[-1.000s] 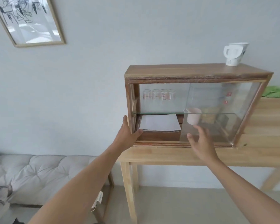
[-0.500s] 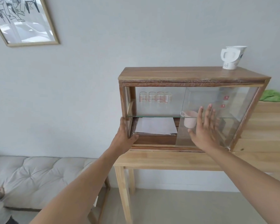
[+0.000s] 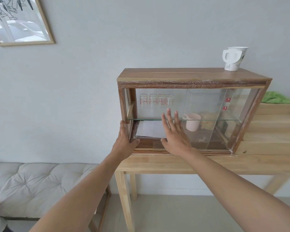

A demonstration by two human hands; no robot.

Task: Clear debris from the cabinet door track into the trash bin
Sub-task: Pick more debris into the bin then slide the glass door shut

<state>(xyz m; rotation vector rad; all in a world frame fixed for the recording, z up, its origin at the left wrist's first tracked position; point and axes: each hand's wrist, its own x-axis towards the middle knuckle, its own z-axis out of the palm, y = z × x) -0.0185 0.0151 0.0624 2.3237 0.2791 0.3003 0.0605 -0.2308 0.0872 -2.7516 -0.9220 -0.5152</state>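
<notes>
A wooden cabinet (image 3: 191,77) with sliding glass doors (image 3: 204,104) stands on a light wooden table (image 3: 208,164). Its door track (image 3: 213,151) runs along the bottom front edge; I cannot make out debris in it. My left hand (image 3: 126,143) grips the cabinet's left front post. My right hand (image 3: 174,136) lies flat with fingers spread against the front of the cabinet, left of centre, holding nothing. No trash bin is in view.
Inside are several measuring glasses (image 3: 156,99), a pink mug (image 3: 192,122) and a stack of papers (image 3: 149,129). A paper cup (image 3: 233,58) stands on the cabinet top. A green cloth (image 3: 276,98) lies at right, a grey cushion (image 3: 32,185) lower left.
My right hand rose flat onto the glass on the right, then moved left across the cabinet front. My left hand has kept its grip on the left post.
</notes>
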